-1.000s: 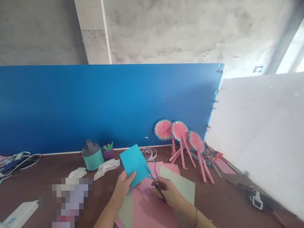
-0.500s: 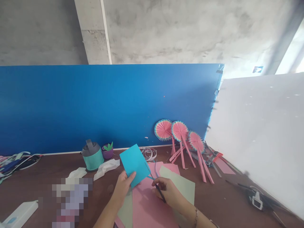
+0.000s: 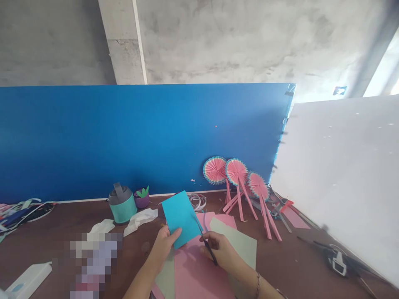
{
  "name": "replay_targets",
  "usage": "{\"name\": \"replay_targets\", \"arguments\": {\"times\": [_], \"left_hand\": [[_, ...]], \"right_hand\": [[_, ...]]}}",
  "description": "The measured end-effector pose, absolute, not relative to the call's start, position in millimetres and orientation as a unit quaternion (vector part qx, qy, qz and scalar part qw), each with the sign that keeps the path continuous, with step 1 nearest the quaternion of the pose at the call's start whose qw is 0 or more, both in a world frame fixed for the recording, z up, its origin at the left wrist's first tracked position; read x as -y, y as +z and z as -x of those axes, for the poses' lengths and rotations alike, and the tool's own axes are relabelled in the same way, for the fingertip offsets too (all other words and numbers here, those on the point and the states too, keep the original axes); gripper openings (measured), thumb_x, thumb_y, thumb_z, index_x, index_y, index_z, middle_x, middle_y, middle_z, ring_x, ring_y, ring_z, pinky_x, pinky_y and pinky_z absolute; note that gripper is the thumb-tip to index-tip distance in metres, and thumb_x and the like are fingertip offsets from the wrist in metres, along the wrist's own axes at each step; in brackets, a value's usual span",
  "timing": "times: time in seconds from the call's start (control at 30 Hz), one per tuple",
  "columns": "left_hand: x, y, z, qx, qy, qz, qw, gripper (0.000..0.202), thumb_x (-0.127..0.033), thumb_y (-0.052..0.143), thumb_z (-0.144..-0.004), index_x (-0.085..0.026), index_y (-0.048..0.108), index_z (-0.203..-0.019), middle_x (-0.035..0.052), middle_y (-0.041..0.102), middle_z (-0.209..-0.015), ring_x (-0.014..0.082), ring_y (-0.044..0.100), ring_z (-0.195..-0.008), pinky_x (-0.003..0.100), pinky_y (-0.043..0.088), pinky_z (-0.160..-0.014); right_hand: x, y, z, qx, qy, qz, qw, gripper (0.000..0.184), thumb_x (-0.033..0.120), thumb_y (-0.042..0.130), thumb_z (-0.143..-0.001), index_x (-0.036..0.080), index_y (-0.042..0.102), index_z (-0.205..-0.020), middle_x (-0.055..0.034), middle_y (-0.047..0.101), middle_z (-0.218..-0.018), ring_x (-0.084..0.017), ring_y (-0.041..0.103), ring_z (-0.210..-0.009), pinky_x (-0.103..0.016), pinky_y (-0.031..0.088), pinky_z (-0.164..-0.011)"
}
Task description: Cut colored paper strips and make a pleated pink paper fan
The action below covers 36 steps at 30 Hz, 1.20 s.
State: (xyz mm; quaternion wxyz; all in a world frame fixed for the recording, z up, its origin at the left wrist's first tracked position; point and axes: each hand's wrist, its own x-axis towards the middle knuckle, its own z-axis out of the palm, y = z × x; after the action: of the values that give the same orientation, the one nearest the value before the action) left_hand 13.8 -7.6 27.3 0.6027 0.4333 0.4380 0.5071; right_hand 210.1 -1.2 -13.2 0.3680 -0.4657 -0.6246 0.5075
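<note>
My left hand [image 3: 163,247] pinches the lower edge of a turquoise paper sheet [image 3: 180,216] and holds it up, tilted, above the table. My right hand [image 3: 222,251] is closed round dark scissors [image 3: 206,243], whose blades sit at the sheet's right edge. Under both hands lie a pink sheet [image 3: 196,270] and grey-green sheets [image 3: 240,245] on the brown table [image 3: 296,265].
Three pink paper fans on sticks [image 3: 238,182] lean against the blue board [image 3: 140,137]. A teal and grey container [image 3: 121,205], a small purple pot [image 3: 141,198], crumpled white paper [image 3: 140,218], a tape roll [image 3: 198,201], a white panel [image 3: 343,174] and tools at right [image 3: 338,259].
The turquoise sheet has shifted a little to the right and down in my left hand, closer to the scissors. Everything else stays put.
</note>
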Motion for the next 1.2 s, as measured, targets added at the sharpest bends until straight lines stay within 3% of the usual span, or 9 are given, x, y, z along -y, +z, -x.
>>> {"name": "replay_targets", "arguments": {"times": [0.23, 0.57, 0.9, 1.2], "left_hand": [[7, 27, -14, -0.427, 0.506, -0.437, 0.609, 0.043, -0.047, 0.074, -0.062, -0.017, 0.066, -0.092, 0.0083, 0.072, -0.086, 0.0231, 0.066, -0.075, 0.033, 0.052, -0.066], [7, 24, -13, -0.419, 0.514, -0.433, 0.611, 0.046, -0.045, 0.074, -0.064, -0.017, 0.063, -0.099, 0.0059, 0.069, -0.081, 0.0168, 0.061, -0.062, 0.028, 0.049, -0.058], [5, 16, -13, -0.401, 0.480, -0.475, 0.619, 0.041, -0.047, 0.070, -0.068, -0.015, 0.064, -0.093, 0.0064, 0.067, -0.074, 0.0194, 0.062, -0.066, 0.030, 0.049, -0.060], [10, 24, -19, -0.399, 0.486, -0.468, 0.621, 0.046, -0.051, 0.072, -0.063, -0.016, 0.065, -0.092, 0.0080, 0.069, -0.079, 0.0203, 0.063, -0.066, 0.031, 0.049, -0.059]], "right_hand": [[3, -11, -210, 0.631, 0.502, 0.464, 0.366, 0.026, 0.037, 0.062, -0.064, 0.018, 0.055, -0.080, 0.0092, 0.032, -0.047, -0.007, 0.028, -0.043, -0.021, 0.020, -0.043], [4, -7, -210, 0.626, 0.505, 0.473, 0.360, 0.031, 0.039, 0.064, -0.061, 0.017, 0.057, -0.080, 0.0092, 0.033, -0.047, -0.007, 0.030, -0.042, -0.022, 0.022, -0.042], [1, -13, -210, 0.632, 0.497, 0.455, 0.382, 0.030, 0.042, 0.066, -0.064, 0.017, 0.058, -0.078, 0.0067, 0.040, -0.050, -0.008, 0.033, -0.047, -0.021, 0.025, -0.045], [3, -8, -211, 0.630, 0.490, 0.471, 0.376, 0.026, 0.037, 0.063, -0.064, 0.017, 0.057, -0.079, 0.0084, 0.032, -0.049, -0.008, 0.029, -0.045, -0.022, 0.021, -0.044]]}}
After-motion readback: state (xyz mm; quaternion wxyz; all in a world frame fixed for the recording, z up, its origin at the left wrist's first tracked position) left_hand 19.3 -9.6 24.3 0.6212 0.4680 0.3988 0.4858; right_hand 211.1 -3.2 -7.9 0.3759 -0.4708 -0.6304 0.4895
